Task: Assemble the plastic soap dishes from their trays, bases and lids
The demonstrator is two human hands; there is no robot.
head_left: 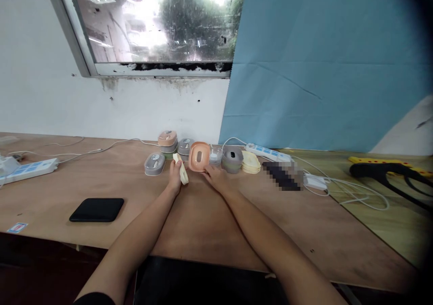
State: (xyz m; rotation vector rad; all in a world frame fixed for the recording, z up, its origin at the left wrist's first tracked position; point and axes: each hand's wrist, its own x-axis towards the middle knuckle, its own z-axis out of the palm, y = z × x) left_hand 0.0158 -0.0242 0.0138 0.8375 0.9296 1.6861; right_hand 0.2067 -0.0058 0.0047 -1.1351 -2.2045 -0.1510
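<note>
My left hand is closed around a thin cream plastic piece, tilted nearly on edge. My right hand grips the lower edge of a peach plastic container, whose hollow side and dark oblong centre face me. Left of them sits a grey lidded box. Behind my left hand are a stack of lidded boxes topped by a peach one and another grey lidded box. To the right of the peach container stand a clear piece, nested grey containers and a stack of cream pieces.
A black flat rectangular object lies at the left front of the wooden table. Power strips stand at left and back right, with loose white cables. A blurred dark object and a white adapter lie at right.
</note>
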